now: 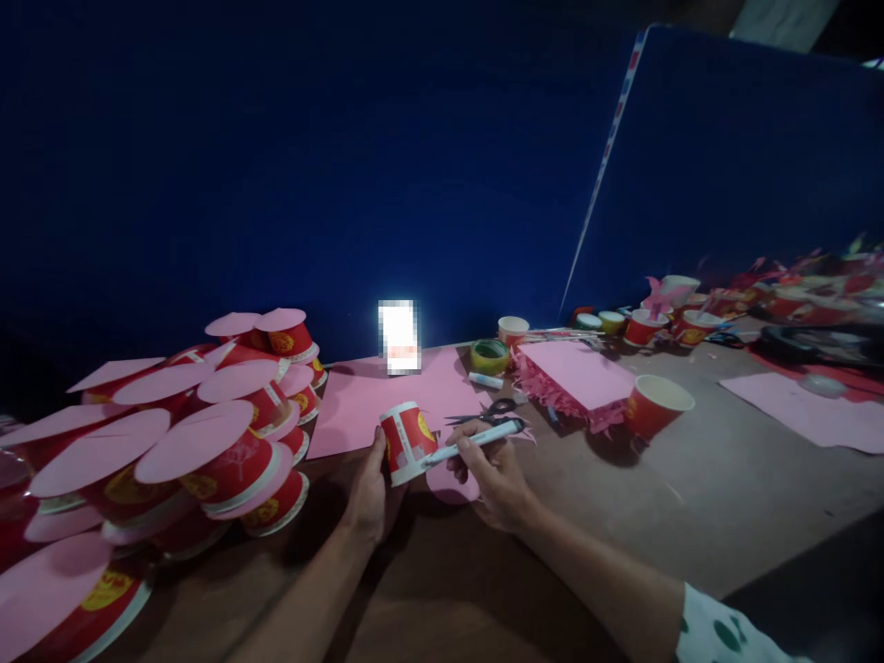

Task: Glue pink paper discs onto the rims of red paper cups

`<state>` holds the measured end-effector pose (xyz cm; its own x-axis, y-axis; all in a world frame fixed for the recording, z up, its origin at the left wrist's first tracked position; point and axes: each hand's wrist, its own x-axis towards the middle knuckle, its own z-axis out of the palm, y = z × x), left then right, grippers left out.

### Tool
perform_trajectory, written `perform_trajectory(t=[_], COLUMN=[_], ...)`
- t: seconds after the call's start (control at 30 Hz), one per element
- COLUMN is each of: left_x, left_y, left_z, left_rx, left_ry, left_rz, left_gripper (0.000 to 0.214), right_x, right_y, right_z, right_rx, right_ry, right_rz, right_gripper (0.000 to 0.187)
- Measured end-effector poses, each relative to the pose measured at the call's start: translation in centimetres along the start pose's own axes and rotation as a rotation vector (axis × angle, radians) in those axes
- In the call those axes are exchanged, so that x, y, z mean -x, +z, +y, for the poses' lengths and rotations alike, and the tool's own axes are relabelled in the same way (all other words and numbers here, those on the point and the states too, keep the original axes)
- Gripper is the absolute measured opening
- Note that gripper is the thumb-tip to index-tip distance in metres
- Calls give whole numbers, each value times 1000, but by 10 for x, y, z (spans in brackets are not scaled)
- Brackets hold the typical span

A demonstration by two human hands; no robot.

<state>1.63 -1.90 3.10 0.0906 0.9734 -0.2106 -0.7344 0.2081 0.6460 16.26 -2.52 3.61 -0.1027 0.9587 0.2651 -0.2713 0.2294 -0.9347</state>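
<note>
Gripping a tilted red paper cup point(407, 446), the left hand point(368, 488) held it above a brown table point(442, 594) as the right hand point(498, 483) held a white pen point(476, 441), its tip by the cup's lower edge. A pink paper disc point(452, 484) lay beneath the pen, scissors point(485, 416) rested just beyond, and red cups point(238, 463) topped with pink discs point(197, 442) stood stacked to the left.

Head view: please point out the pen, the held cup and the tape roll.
Pen point(493, 433): head view, on the barrel.
Held cup point(409, 439): head view, on its side.
Tape roll point(489, 366): head view, on its front wall.
</note>
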Motion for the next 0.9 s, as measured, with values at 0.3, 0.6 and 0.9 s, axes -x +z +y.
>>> perform_trajectory(t=[0.3, 0.6, 0.9], left_x=[1, 0, 2], left_y=[2, -1, 1], left_z=[0, 2, 2], left_rx=[-16, -21, -53], left_ry=[-22, -23, -24], left_rz=[55, -43, -18], left_gripper=[43, 51, 44], right_x=[0, 3, 7], right_y=[-1, -3, -2], right_z=[-5, -4, -11], right_rx=[62, 194, 462], right_ry=[-26, -124, -279], right_rz=[-3, 6, -99], right_gripper=[24, 15, 12])
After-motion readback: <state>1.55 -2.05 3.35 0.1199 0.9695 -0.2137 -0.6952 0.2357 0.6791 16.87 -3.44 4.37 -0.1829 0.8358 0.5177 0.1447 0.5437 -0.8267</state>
